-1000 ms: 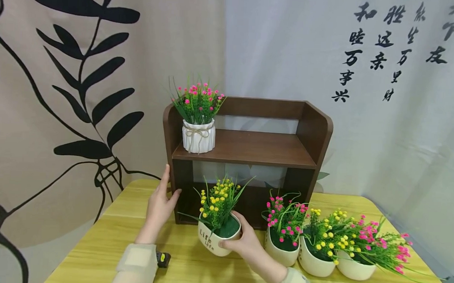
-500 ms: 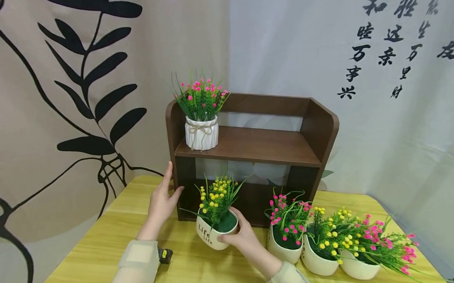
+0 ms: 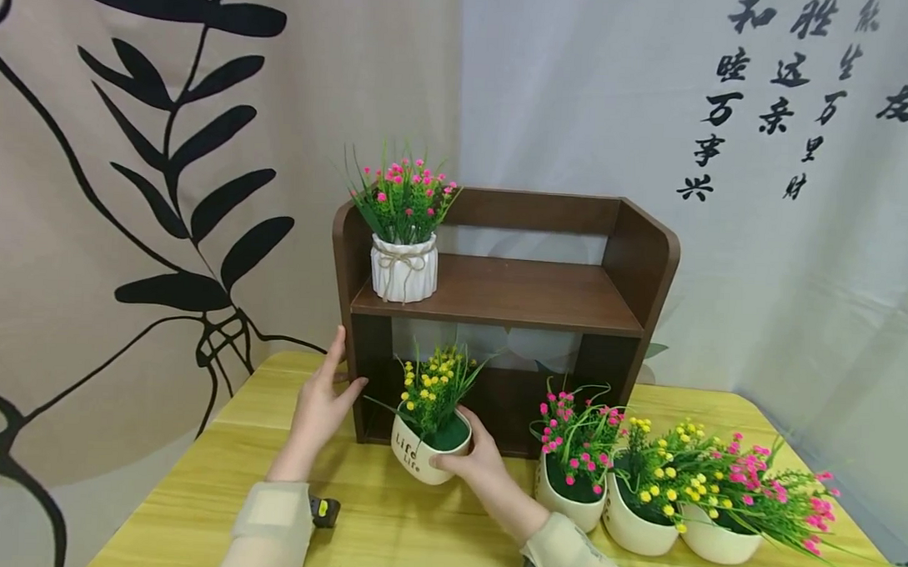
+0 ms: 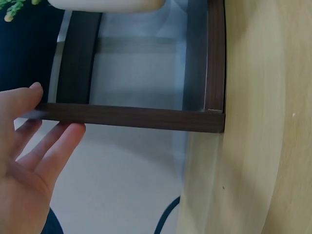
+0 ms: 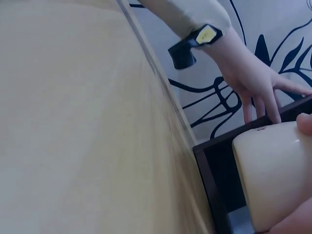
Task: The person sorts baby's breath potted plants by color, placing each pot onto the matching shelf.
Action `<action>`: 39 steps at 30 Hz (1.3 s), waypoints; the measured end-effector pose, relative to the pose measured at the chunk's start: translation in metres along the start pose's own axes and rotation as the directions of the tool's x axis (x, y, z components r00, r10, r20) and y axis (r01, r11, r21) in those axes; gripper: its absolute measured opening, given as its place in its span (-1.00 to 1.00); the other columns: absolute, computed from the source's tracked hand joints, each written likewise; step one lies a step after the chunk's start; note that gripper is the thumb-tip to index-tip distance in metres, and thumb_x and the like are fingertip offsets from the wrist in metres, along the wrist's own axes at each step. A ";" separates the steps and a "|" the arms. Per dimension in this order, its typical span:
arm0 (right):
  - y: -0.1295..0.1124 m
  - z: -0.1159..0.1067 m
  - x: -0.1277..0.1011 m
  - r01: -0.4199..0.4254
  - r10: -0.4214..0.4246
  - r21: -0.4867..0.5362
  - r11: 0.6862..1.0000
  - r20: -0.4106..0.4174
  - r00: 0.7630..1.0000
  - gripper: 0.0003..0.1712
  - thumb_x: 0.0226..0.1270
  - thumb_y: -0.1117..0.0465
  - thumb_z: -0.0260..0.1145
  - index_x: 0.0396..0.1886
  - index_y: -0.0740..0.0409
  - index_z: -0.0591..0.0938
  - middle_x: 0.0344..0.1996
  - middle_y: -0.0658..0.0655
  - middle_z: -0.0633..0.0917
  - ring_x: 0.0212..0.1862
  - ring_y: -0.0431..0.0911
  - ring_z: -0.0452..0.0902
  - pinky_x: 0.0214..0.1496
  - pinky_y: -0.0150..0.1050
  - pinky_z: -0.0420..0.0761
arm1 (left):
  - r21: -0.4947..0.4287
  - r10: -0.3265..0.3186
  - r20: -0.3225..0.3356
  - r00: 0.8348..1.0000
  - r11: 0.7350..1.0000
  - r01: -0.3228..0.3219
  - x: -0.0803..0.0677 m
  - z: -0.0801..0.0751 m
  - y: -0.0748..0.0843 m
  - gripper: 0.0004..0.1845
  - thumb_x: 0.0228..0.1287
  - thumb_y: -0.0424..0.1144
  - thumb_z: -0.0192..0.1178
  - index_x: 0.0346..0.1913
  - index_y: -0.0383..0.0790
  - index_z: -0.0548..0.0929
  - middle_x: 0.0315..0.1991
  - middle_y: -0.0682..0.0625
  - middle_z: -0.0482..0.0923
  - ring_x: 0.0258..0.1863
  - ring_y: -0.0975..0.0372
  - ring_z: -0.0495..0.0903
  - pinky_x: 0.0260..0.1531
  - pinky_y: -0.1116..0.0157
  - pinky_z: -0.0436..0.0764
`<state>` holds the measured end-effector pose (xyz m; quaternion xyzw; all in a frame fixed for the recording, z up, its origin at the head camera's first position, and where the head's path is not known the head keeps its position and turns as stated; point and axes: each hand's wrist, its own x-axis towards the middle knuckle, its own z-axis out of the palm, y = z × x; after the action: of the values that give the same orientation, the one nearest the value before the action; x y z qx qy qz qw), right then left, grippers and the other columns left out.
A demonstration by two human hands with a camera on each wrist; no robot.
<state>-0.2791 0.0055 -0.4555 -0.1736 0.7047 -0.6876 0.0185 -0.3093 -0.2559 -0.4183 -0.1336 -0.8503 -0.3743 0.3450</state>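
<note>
The head view looks forward and slightly down from above the worktop [image 3: 385,523], taking in the whole shelf [image 3: 498,298] with both hands in front of it. The left wrist view sits very close behind the left hand [image 4: 29,161], rolled sideways, facing the shelf's side panel [image 4: 131,117] and the worktop edge. The right wrist view lies low over the worktop [image 5: 73,122], near the right hand, looking across to the left hand [image 5: 253,78]. All three share the shelf's lower left corner and the cream pot [image 5: 273,175].
</note>
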 end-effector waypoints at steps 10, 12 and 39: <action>0.014 -0.003 0.018 -0.022 0.022 -0.011 1.000 -0.017 1.000 0.00 -0.05 0.35 0.45 0.44 0.28 0.21 0.26 0.31 0.42 0.17 0.10 0.43 0.15 -0.12 0.47 | -0.016 0.008 0.024 1.000 1.000 -0.008 -0.004 -0.002 -0.004 0.03 0.19 -0.46 0.33 0.56 0.13 -0.06 0.19 -0.35 0.46 -0.18 -0.11 0.66 -0.50 0.20 0.63; 0.015 -0.003 0.021 -0.029 0.029 -0.022 0.999 -0.019 0.999 0.00 -0.05 0.34 0.45 0.44 0.27 0.22 0.26 0.30 0.42 0.17 0.10 0.44 0.14 -0.10 0.47 | -0.012 0.009 0.023 1.000 1.000 -0.009 -0.004 -0.002 -0.004 0.03 0.19 -0.46 0.32 0.56 0.13 -0.06 0.19 -0.35 0.46 -0.17 -0.11 0.66 -0.52 0.24 0.61; 0.019 -0.002 0.042 -0.084 0.085 -0.073 0.994 0.018 0.996 0.24 -0.03 0.38 0.41 0.54 0.29 -0.17 0.47 0.41 0.04 0.40 0.19 0.12 0.36 0.06 0.19 | 0.015 0.013 0.024 1.000 1.000 -0.013 0.001 0.000 -0.005 0.01 0.20 -0.45 0.32 0.56 0.05 -0.05 0.28 -0.36 0.37 -0.12 -0.17 0.64 -0.61 0.30 0.57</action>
<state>-0.3233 -0.0042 -0.4654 -0.1516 0.7357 -0.6584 0.0487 -0.3125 -0.2595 -0.4200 -0.1411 -0.8562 -0.3641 0.3382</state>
